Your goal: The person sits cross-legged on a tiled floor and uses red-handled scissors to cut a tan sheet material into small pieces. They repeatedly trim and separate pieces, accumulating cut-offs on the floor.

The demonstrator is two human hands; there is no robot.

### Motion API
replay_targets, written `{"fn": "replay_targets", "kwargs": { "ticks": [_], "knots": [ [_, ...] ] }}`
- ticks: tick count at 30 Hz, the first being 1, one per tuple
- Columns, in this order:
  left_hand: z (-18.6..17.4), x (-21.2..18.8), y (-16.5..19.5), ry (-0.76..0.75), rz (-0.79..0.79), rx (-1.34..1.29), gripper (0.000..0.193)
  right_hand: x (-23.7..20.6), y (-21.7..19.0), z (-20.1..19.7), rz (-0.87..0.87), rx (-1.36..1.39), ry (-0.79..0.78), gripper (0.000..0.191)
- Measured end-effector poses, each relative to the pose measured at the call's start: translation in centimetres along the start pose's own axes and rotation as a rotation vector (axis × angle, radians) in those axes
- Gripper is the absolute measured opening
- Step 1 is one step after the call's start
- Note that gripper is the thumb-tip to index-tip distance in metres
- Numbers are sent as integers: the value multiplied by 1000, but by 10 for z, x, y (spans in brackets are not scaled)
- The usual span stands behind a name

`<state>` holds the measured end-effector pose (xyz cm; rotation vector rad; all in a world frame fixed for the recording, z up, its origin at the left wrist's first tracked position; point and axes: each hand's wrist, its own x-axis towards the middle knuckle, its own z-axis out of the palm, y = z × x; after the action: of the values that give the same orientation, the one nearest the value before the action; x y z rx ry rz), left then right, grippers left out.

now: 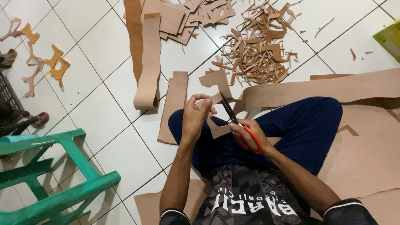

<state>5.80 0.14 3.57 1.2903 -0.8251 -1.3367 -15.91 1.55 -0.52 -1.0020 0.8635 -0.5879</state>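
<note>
Over lap, right hand (250, 134) gripping scissors (239, 127), cutting tan sheet (217, 85)

There were two hands, the left hand (194, 118) and the right hand (250, 134), and one pair of orange-handled scissors (241, 127). One green plastic stool (50, 179) lay on its side. One heap of tan offcuts (258, 46) was too tangled to count. One long tan strip (149, 62) stood looped. About five cut-out shapes (56, 62) lay at far left.

White tiled floor (96, 121); green plastic stool (54, 183) tipped over at left.
</note>
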Motion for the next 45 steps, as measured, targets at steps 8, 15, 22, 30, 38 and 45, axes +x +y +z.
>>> {"fn": "replay_targets", "kwargs": {
  "ticks": [8,15,22,30,38,45],
  "knots": [
    [3,8,1,-73,-64,-20,29,-4,7,-11,-87,-80,86,35],
    [30,5,-2,-411,-178,69,41,4,-10,-48,-214,75,47,23],
    [79,-5,-27,-346,-35,-396,45,-4,-16,-61,-402,189,429,25],
    [95,17,-49,-44,175,-36,36,-15,7,-55,-254,-44,486,36],
    [73,19,-9,-108,200,-14,55,-52,4,-52,-17,-104,271,47],
    [77,7,-11,-160,189,-25,55,-50,-12,-46,-48,-250,200,52]
  ]
}}
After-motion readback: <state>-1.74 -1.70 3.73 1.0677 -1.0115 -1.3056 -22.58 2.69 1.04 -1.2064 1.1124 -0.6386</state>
